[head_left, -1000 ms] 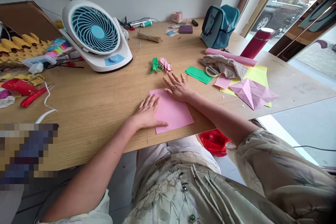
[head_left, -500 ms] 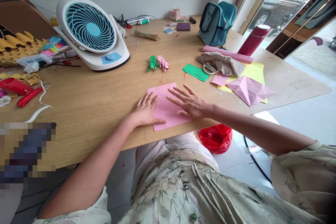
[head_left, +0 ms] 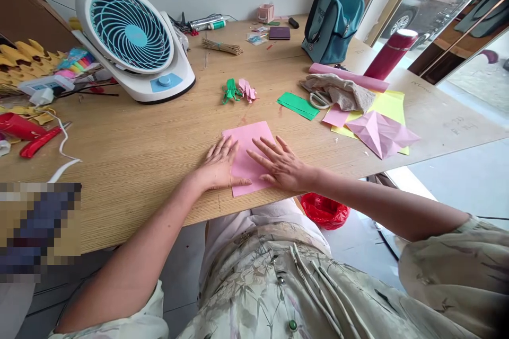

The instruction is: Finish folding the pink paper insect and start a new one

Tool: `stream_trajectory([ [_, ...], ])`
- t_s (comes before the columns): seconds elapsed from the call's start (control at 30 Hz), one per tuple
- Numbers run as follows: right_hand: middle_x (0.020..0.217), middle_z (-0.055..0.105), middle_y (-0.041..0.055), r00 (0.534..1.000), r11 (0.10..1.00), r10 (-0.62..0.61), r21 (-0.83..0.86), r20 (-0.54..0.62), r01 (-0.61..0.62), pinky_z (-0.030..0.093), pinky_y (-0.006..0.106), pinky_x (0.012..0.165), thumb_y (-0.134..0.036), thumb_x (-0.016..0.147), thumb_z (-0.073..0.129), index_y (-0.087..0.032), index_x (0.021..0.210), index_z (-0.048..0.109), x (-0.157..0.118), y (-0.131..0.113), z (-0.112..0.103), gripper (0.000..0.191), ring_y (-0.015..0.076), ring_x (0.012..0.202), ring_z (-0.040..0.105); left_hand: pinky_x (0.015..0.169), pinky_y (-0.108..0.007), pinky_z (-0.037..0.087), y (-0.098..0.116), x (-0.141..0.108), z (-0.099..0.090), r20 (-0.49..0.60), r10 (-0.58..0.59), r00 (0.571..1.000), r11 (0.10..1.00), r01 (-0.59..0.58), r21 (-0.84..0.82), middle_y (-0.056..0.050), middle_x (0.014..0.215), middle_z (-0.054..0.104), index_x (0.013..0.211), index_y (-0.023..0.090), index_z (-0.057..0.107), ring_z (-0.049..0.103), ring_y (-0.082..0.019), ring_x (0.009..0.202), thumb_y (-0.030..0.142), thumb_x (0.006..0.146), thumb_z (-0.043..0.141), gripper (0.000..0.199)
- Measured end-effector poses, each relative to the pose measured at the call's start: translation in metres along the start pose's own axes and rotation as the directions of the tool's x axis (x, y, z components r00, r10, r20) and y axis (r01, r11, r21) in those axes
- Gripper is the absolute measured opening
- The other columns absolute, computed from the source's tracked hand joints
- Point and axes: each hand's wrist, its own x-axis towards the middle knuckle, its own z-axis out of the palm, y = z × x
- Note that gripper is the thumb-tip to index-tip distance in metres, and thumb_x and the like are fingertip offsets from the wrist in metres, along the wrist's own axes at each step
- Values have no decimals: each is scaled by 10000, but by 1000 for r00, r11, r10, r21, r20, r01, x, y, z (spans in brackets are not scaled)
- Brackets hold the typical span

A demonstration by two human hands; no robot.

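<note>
A pink sheet of paper [head_left: 250, 135] lies flat near the front edge of the wooden table [head_left: 151, 153]. My left hand [head_left: 220, 167] rests on its left side, fingers apart and thumb stretched across the lower part. Across the right side of the sheet lies my right hand [head_left: 282, 164], palm down with fingers spread. Beyond the sheet stand two small folded paper figures, one green [head_left: 230, 91] and one pink [head_left: 247, 90]. A green paper piece [head_left: 298, 105] lies to their right.
A white fan [head_left: 131, 37] stands at the back left. On the right are a creased pink paper [head_left: 379, 135], yellow paper [head_left: 393, 103], a grey cloth [head_left: 342, 91], scissors [head_left: 319, 100], a red flask [head_left: 392, 55] and a teal bag [head_left: 332, 29]. Below the edge hangs a red plastic bag [head_left: 326, 212].
My right hand has slid slightly left and down over the pink paper, fingers still spread. My left hand stays about where it was. The view has shifted slightly.
</note>
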Motion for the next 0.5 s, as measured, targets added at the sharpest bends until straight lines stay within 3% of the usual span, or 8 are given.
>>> stream_trajectory([
  [0.23, 1640, 152, 156, 990, 987, -93, 143, 110, 77, 83, 587, 1215, -578, 989, 359, -143, 1586, 173, -39, -22, -20, 761, 298, 1530, 122, 1239, -470, 41, 5, -4, -7, 11, -16, 1000, 1000, 16, -17, -135, 1665, -51, 1588, 104, 50, -79, -334, 1532, 858, 665, 517, 1280],
  [0.37, 1600, 320, 117, 968, 957, -231, 201, 96, 208, 146, 516, 1231, -499, 1012, 373, -164, 1556, 290, -50, -22, -35, 645, 233, 1496, 268, 1243, -463, 50, 4, -5, -7, 3, -22, 1000, 1000, 22, 1, -137, 1662, -47, 1588, 98, 68, -72, -328, 1533, 833, 678, 534, 1259],
  [0.43, 1502, 490, 119, 988, 971, -155, 185, 21, 149, 263, 490, 1193, -429, 1023, 382, -173, 1498, 412, -50, -1, -40, 541, 220, 1395, 443, 1242, -474, 55, 2, -5, -6, -2, -9, 1000, 1000, 9, -4, -143, 1661, -35, 1589, 104, 73, -68, -337, 1531, 850, 679, 520, 1260],
  [0.5, 1331, 648, 115, 992, 988, 72, 144, -101, -57, 422, 446, 1071, -353, 1012, 419, -190, 1370, 570, -46, 38, -44, 422, 224, 1186, 617, 1239, -492, 75, -1, -5, -5, -21, 9, 1000, 1000, -9, -9, -156, 1660, -9, 1588, 100, 83, -50, -350, 1530, 850, 681, 527, 1259],
])
